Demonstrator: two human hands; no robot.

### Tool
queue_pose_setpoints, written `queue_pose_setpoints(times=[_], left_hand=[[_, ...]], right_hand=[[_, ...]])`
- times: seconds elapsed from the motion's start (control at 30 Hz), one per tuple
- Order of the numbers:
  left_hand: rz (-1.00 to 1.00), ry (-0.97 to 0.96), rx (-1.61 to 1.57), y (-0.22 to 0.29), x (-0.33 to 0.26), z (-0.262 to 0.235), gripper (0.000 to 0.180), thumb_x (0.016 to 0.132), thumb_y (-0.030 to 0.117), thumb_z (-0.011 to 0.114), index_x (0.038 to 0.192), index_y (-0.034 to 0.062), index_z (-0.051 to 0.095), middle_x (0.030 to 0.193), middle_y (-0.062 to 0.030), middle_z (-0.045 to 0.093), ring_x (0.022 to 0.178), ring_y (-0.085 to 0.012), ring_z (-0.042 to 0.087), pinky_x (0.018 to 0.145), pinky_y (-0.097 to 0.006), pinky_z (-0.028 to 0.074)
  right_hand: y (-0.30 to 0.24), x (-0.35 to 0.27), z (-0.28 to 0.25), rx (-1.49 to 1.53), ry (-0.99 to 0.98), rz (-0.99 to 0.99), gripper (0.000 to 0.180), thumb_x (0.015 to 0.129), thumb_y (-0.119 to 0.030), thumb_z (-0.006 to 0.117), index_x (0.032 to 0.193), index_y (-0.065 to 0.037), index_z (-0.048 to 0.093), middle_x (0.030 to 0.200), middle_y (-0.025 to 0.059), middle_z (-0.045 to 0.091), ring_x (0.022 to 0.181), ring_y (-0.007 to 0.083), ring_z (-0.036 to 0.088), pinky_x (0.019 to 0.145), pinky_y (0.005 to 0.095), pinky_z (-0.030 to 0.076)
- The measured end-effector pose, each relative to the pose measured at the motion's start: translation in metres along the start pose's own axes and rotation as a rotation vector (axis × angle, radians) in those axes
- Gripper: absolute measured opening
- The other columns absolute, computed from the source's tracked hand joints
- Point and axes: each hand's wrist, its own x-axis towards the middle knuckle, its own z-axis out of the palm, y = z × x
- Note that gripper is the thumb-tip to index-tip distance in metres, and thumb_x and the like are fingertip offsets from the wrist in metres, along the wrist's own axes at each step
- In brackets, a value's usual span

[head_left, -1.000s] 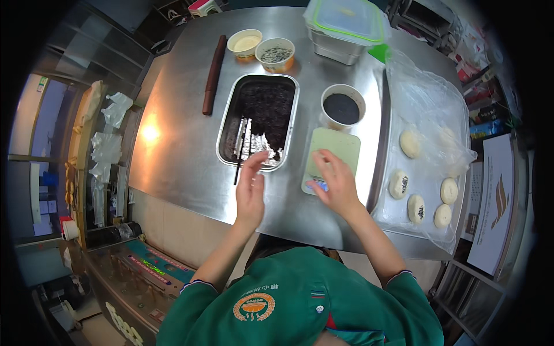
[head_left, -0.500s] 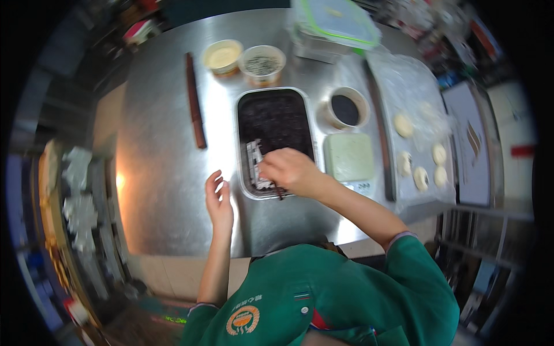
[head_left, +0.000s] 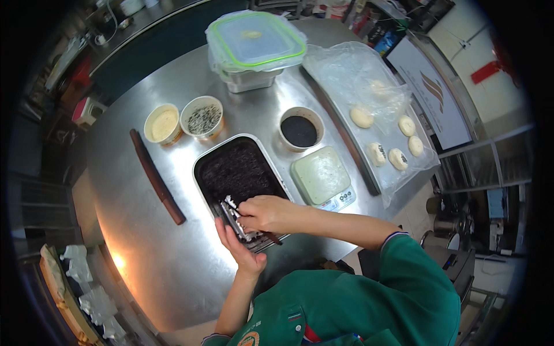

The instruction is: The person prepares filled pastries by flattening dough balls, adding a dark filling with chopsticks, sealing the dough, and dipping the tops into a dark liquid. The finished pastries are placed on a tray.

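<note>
A metal tray (head_left: 269, 151) holds a dark, sticky filling (head_left: 236, 170). My right hand (head_left: 262, 214) is closed inside the near end of the tray, gripping a tool with a slim dark brown handle (head_left: 272, 237); the handle's end pokes out below the hand. The tool's working end is hidden by my fingers and the filling. Bare, shiny metal streaked with filling shows beside my right fingertips. My left hand (head_left: 242, 251) lies along the tray's near left corner, fingers stretched out, thumb apart, seemingly touching the rim.
Left of the tray lies a brown rolling pin (head_left: 157, 177). Behind it stand a tub of pale grains (head_left: 163, 124) and a tub of mixed seeds (head_left: 202, 117). To the right are a black-filled tub (head_left: 299, 130), a kitchen scale (head_left: 321, 175) and a plastic-covered baking tray (head_left: 340, 135) with several dough balls.
My left hand has moved from beside the tray to its near left corner. My right hand stays in the filling. The whole view has turned and shifted.
</note>
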Motion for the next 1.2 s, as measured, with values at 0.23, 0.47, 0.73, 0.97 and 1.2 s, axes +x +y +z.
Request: queue_pose_setpoints(times=[0.23, 0.47, 0.73, 0.97, 1.2], left_hand=[[-0.267, 0.145, -0.079, -0.005, 0.021, -0.011, 0.095, 0.09, 0.07, 0.026, 0.146, -0.005, 0.014, 0.152, -0.0216, 0.015, 0.14, -0.0362, 0.021, 0.114, -0.048, 0.015], [-0.203, -0.219, 0.321, -0.005, 0.016, -0.003, 0.067, 0.095, 0.046, 0.041, 0.142, -0.0016, 0.033, 0.148, -0.0247, 0.028, 0.138, -0.0419, 0.025, 0.113, -0.052, 0.016], [-0.275, -0.159, 0.246, 0.002, 0.021, 0.001, 0.063, 0.087, 0.024, 0.056, 0.14, -0.0016, 0.033, 0.147, -0.0215, 0.031, 0.138, -0.0387, 0.027, 0.113, -0.054, 0.013], [-0.203, -0.051, 0.038, 0.011, 0.058, 0.003, 0.055, 0.088, 0.01, 0.055, 0.138, -0.0023, 0.037, 0.146, -0.0199, 0.033, 0.132, -0.0339, 0.037, 0.108, -0.041, 0.031], [-0.707, 0.023, -0.919, 0.029, 0.079, 0.038, 0.062, 0.102, 0.036, 0.041, 0.15, 0.0059, 0.017, 0.147, -0.0141, 0.034, 0.131, -0.0256, 0.039, 0.104, -0.038, 0.037]], right_hand=[[-0.003, 0.014, 0.005, -0.188, 0.126, -0.102, 0.026, 0.07, -0.012, 0.06, 0.092, 0.002, 0.062, 0.096, 0.0117, 0.054, 0.085, 0.0252, 0.056, 0.079, 0.0335, 0.048], [0.022, -0.007, 0.05, -0.203, -0.122, -0.031, 0.025, 0.071, -0.015, 0.06, 0.088, 0.004, 0.064, 0.11, 0.0186, 0.055, 0.097, 0.0282, 0.057, 0.087, 0.0356, 0.048], [0.179, 0.084, -0.117, -1.058, 0.389, 0.351, 0.05, 0.075, -0.018, 0.069, 0.123, -0.01, 0.056, 0.111, 0.0107, 0.057, 0.097, 0.0273, 0.055, 0.084, 0.0388, 0.043], [0.074, 0.04, -0.173, -0.919, 0.558, 0.042, 0.031, 0.074, -0.001, 0.066, 0.105, -0.008, 0.064, 0.093, 0.0066, 0.06, 0.079, 0.0237, 0.056, 0.07, 0.0323, 0.043], [-0.032, -0.037, -0.124, 0.449, 1.132, 0.669, 0.017, 0.094, -0.008, 0.056, 0.109, -0.001, 0.059, 0.09, 0.0037, 0.059, 0.081, 0.0112, 0.054, 0.073, 0.0237, 0.043]])
